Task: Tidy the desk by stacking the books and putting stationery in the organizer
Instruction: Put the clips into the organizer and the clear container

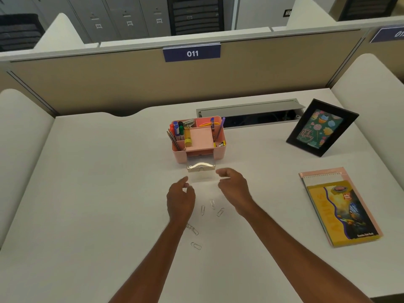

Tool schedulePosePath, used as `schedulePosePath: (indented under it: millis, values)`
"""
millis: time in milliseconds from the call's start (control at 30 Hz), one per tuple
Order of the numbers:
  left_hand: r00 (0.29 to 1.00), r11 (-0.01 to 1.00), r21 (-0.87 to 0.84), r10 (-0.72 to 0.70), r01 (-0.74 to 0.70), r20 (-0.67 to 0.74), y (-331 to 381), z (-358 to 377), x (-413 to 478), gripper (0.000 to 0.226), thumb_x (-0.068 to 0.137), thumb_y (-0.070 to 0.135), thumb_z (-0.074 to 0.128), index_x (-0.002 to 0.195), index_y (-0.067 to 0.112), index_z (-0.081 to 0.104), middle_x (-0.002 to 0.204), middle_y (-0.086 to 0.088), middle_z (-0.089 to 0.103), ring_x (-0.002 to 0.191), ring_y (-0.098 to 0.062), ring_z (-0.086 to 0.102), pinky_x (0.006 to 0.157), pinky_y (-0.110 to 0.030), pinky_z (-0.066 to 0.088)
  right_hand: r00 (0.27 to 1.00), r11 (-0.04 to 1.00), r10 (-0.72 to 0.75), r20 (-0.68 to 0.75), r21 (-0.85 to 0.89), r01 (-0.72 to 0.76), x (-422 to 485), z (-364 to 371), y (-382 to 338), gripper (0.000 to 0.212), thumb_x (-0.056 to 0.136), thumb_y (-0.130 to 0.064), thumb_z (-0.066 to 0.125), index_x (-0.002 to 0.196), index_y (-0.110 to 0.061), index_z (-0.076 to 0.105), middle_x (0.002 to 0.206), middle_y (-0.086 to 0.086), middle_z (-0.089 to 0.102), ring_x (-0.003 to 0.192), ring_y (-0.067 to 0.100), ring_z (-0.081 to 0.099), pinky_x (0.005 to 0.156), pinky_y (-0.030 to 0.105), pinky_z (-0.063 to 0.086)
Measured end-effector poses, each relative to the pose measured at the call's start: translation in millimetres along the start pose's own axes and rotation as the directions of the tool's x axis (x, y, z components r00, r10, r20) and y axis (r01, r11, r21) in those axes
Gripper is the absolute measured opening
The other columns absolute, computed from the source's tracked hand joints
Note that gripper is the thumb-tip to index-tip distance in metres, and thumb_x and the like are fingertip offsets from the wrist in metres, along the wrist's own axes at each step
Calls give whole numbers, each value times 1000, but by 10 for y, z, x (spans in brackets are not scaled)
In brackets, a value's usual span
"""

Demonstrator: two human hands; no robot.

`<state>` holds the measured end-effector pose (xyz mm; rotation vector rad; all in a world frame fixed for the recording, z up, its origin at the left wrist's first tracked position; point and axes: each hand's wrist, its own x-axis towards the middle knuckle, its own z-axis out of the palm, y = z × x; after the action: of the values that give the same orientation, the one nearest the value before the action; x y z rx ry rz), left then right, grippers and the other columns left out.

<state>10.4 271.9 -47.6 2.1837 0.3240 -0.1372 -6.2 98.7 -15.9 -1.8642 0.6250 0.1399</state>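
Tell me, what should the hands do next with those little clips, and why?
Probably lower the right hand to the nearest paper clip and pinch it up. Clips lie loose on the desk, the organizer's clear drawer stands pulled open just beyond it, and the books are already stacked. Whether that hand already holds a clip is too blurred to tell.

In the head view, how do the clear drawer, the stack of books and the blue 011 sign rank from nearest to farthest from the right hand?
1. Clear drawer: just ahead and left of the right hand, pulled out of the pink organizer.
2. Stack of books: far out to the right.
3. Blue 011 sign: up on the back partition.
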Motion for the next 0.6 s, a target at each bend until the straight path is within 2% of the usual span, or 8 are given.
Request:
schedulePosePath:
  millis: [67, 167, 300, 400, 500, 600]
  values:
    - [999, 998, 61, 31, -33, 31, -121, 3, -105, 29, 100, 26, 62, 127, 25, 72, 122, 2, 71, 105, -14, 68, 91, -23, 47, 998, 988, -58, 20, -143, 61, -47, -61, 212, 35, 89, -6, 64, 117, -24, 75, 115, -7, 71, 105, 8, 66, 86, 20, 53]
    - [994, 984, 155, 68, -82, 89, -236, 8, -264, 28, 96, 31, 68, 123, 28, 75, 113, 6, 72, 99, -11, 68, 87, -24, 49, 982, 919, -142, 122, -353, 177, -116, -111, 522, 23, 90, -17, 68, 111, -22, 77, 110, -4, 71, 101, 13, 68, 92, 32, 55]
    - [983, 939, 301, 128, -164, 135, -279, 9, -408, 30, 93, 37, 71, 122, 29, 73, 104, 12, 70, 106, -12, 63, 88, -32, 52, 921, 714, -256, 292, -585, 384, -213, -134, 775, 24, 96, -24, 62, 118, -23, 72, 108, -2, 66, 102, 19, 64, 85, 35, 53]
    - [972, 878, 426, 152, -216, 178, -274, 27, -455, 29, 94, 42, 69, 120, 29, 74, 103, 9, 71, 109, -17, 63, 90, -37, 53, 846, 557, -360, 393, -637, 533, -259, -142, 852, 21, 97, -22, 56, 114, -23, 69, 106, -2, 62, 100, 22, 61, 76, 35, 51]
    - [963, 809, 527, 177, -259, 202, -249, 39, -492, 22, 94, 47, 66, 104, 30, 76, 95, 6, 68, 100, -20, 65, 83, -37, 53, 782, 419, -428, 453, -667, 616, -259, -145, 902, 16, 96, -19, 58, 109, -19, 68, 101, -1, 60, 92, 23, 60, 66, 36, 52]
    - [959, 774, 569, 200, -279, 199, -224, 42, -510, 24, 96, 47, 62, 94, 29, 77, 89, 5, 69, 91, -19, 66, 76, -36, 54, 731, 307, -489, 476, -690, 655, -262, -148, 941, 4, 91, -13, 66, 92, -17, 64, 89, 0, 56, 78, 23, 58, 54, 34, 45]
